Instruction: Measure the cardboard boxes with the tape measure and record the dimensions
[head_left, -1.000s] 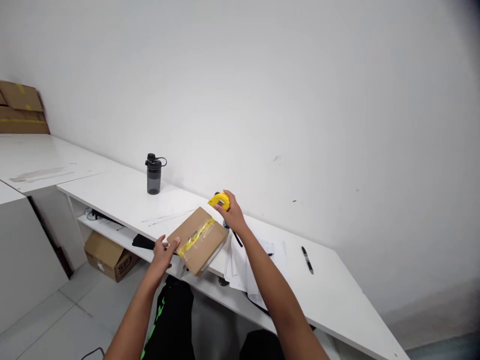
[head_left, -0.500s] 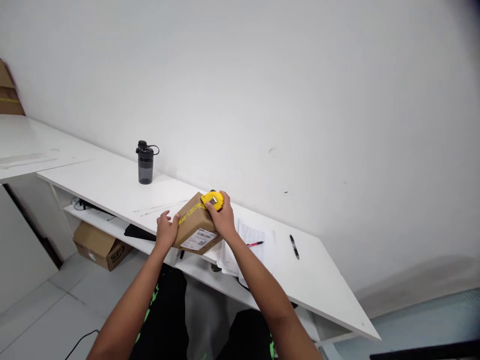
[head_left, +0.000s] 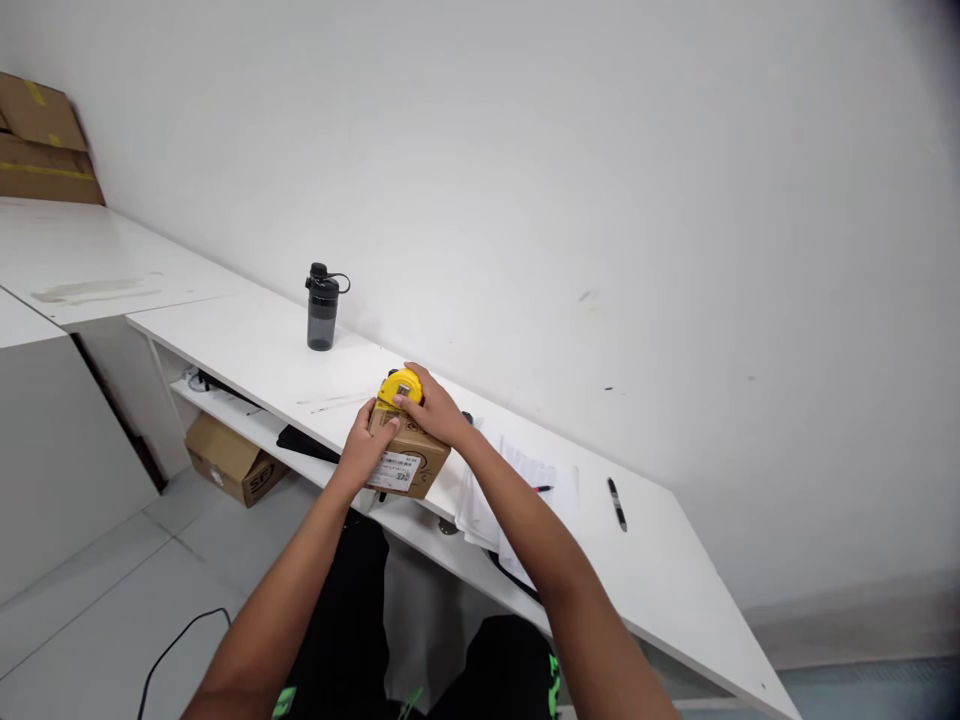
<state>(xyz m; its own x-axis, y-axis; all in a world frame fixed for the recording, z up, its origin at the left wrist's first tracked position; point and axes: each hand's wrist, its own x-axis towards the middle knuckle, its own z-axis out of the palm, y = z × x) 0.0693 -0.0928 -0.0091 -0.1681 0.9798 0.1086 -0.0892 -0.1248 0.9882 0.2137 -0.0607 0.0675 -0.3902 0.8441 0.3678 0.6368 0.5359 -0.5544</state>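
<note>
A small cardboard box [head_left: 424, 455] with a white shipping label [head_left: 395, 471] is tilted over the front edge of the white table. My left hand [head_left: 367, 445] grips its left side, thumb lying on the upper face. Gripped in my right hand [head_left: 433, 405] is a yellow tape measure [head_left: 400, 387], resting at the box's far left end. Little or no blade shows between the case and the box. The underside of the box is hidden.
A dark water bottle [head_left: 322, 315] stands behind, near the wall. Papers [head_left: 487, 500] with a red pen [head_left: 544, 489] lie right of the box; a black pen [head_left: 616, 504] is farther right. An open carton [head_left: 232, 460] sits on the floor. Larger cartons [head_left: 45, 140] are stacked far left.
The tape measure has moved left across the box toward my left hand, and the pulled-out yellow blade is no longer seen along the box. The box has turned, and the view has shifted left.
</note>
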